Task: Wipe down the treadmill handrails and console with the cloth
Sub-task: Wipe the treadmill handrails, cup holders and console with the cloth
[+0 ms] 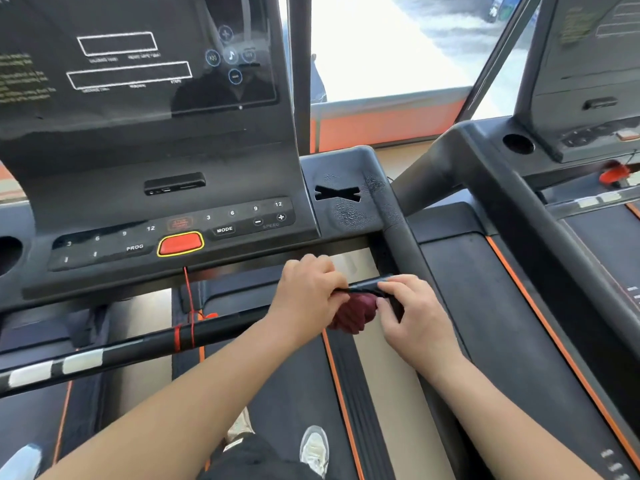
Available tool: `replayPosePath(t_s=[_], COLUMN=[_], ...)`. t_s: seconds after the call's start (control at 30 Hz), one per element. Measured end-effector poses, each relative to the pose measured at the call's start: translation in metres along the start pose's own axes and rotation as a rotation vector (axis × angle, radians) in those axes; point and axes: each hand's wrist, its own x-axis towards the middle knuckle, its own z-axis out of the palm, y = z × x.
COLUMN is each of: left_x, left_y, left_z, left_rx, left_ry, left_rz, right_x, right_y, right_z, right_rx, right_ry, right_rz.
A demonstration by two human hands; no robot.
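**Bare forearms (180,407) extended to the bar (138,344)**

Both forearms enter from the bottom edge and meet at the right end of the black bar, below the console (173,202).

Cloth (353,315): dark red, bunched, hanging just under the bar between the two hands and touching both.

Left hand (308,292): knuckles up, fingers curled over the top of the bar, fingertips at the cloth's upper left edge.

Right hand (419,317): fingers curled round the bar's right end, forefinger on top, thumb underneath against the cloth's right side. Which hand bears the cloth's weight cannot be told.

Bar: runs down to the left, with a red cord (188,299) wound round it and pale grip pads (81,360) further along. The cord rises to the console edge below the red stop button (180,243).

Side rail (405,237): joins the console's right corner just above the right hand; its top surface looks speckled.

Below the hands: the belt (294,393) and a pale shoe (315,448).

A second treadmill (502,188) stands to the right.
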Motion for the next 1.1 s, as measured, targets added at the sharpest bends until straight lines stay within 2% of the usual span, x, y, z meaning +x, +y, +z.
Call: replayPosePath(t_s=[0.13,0.27,0.33,0.47,0.6,0.67,0.7,0.77,0.83,0.93,1.07,1.1], left_x=[-0.023,-0.042,-0.046,-0.033,-0.004,0.011,0.017,0.022,0.015,-0.016,-0.054,-0.061], left_y=[0.032,0.057,0.063,0.053,0.036,0.027,0.021,0.006,-0.011,-0.036,-0.068,-0.076], left_z=[-0.028,-0.062,-0.067,-0.056,-0.035,-0.027,-0.025,-0.022,-0.021,-0.024,-0.035,-0.037], left_rx=[-0.16,-0.626,-0.722,-0.692,-0.686,-0.694,-0.682,-0.655,-0.592,-0.476,-0.26,-0.215], left_ry=[0.1,-0.009,-0.019,0.022,0.027,0.058,0.058,0.042,0.015,-0.02,0.025,0.027], left_rz=[0.076,0.007,-0.059,-0.151,-0.305,-0.364,-0.401,-0.467,-0.505,-0.504,-0.382,-0.365], right_x=[-0.009,-0.019,-0.019,0.013,0.041,0.036,0.031,0.015,0.004,0.012,0.045,0.056], right_y=[-0.023,-0.053,-0.066,-0.064,-0.052,-0.054,-0.058,-0.06,-0.047,-0.022,-0.024,-0.026], right_z=[-0.008,-0.049,-0.07,-0.075,-0.046,-0.021,-0.007,0.024,0.053,0.076,0.075,0.075], right_rx=[0.284,0.658,0.759,0.397,-0.147,-0.197,-0.134,0.042,0.013,-0.339,-0.528,-0.586], right_ry=[-0.142,-0.208,-0.195,-0.089,0.109,0.198,0.168,-0.074,-0.293,-0.26,-0.184,-0.246], right_rz=[0.066,0.221,0.255,0.204,0.115,-0.016,-0.055,-0.081,-0.124,-0.268,-0.281,-0.251])
